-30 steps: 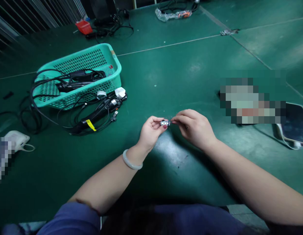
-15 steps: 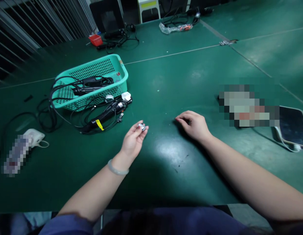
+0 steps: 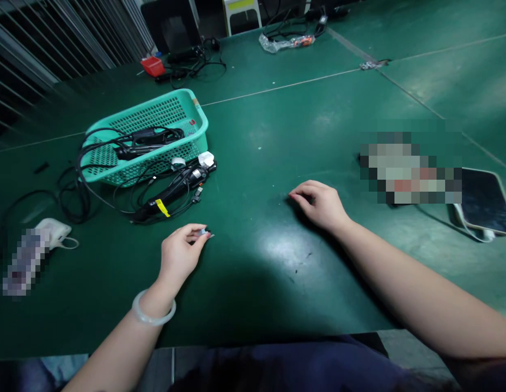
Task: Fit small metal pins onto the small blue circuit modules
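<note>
My left hand is low over the green table, left of the middle, palm down. Its thumb and fingertips pinch a small silvery-white piece, mostly covered by the fingers and too small to name. My right hand rests on the table to the right, fingers curled and thumb tip close to the index tip. Whether anything lies between those fingertips I cannot tell. Beyond my left hand lies a black corded appliance with a yellow tag and a white plug. Its exact kind is unclear.
A turquoise basket holding black corded appliances stands at the back left. White power bank-like object lies at left, a phone with a cable at right, beside a blurred-out item. Farther back are a red box and a plastic-wrapped bundle.
My left hand has moved left and toward me, turning from palm-up to palm-down with the small piece still pinched. My right hand keeps its place and pose; the view has shifted slightly.
</note>
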Tool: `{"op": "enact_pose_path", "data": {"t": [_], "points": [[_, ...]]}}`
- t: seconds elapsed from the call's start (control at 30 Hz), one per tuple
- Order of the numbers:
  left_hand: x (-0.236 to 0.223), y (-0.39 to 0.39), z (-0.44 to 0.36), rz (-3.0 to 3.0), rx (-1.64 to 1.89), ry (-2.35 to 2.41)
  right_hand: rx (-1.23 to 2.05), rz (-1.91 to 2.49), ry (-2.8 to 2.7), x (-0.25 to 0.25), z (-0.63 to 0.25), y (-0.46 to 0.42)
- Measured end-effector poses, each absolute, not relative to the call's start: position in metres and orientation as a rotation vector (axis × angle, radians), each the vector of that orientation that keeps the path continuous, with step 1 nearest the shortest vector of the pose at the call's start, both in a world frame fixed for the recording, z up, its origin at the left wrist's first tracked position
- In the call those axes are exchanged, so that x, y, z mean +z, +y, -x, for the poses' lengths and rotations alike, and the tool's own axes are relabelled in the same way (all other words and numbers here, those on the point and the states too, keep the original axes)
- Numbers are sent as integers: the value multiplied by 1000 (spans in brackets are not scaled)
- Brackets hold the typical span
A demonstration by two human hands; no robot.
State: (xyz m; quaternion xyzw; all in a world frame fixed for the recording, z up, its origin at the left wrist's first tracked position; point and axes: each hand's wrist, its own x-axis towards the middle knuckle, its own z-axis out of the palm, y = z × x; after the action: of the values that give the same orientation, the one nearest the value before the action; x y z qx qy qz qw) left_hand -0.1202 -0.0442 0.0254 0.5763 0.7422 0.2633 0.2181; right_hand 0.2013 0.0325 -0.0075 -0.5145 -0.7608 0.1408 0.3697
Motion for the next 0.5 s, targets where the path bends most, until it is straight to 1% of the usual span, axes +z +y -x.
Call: {"op": "enact_pose_path", "data": {"t": [0.1,0.3,0.4,0.5], "points": [[22,-39,120,-1580,732,2007,367,1317,-1960,-7,-202,32],[1,-31,119,-1250,1127,1744,400,1301,-1967,-8,-201,31],[-7,-27,96,-1300,1181,1705,432,1283,-1976,-9,-199,30],[-10,-17,52,-1378,1171,1627,447,1269,-1988,-8,-197,29]]}}
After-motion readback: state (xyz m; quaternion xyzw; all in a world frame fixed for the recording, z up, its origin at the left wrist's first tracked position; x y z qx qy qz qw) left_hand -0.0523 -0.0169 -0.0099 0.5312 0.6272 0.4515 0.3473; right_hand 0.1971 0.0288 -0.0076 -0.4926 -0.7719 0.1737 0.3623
